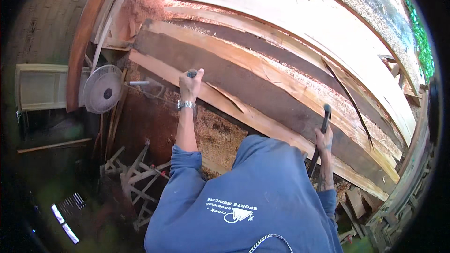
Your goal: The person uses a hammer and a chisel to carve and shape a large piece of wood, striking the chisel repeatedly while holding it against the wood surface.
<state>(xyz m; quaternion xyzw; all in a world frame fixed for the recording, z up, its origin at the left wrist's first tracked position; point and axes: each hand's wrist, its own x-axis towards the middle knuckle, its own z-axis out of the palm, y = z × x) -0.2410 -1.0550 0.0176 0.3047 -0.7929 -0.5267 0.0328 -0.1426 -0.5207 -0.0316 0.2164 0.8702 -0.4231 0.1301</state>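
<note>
My left hand (190,85), with a watch (186,104) at its wrist, is closed around a short tool with a dark round end (191,72). The rest of that tool is hidden by the fist. It is over the near edge of a long wooden plank (220,77) with a brown middle and pale edges. Farther right, my right hand (323,140) grips a dark hooked bar (325,117). The bar's curved end points up past the fist, and its shaft runs down beside my forearm. Both hands are above the near side of the plank.
A wide pale board (281,7) and narrower slabs lie beyond the plank. Wood shavings (218,140) cover the ground. At the left are a round fan (104,89) and a curved wooden beam (84,42). Wooden frames (140,173) stand lower left.
</note>
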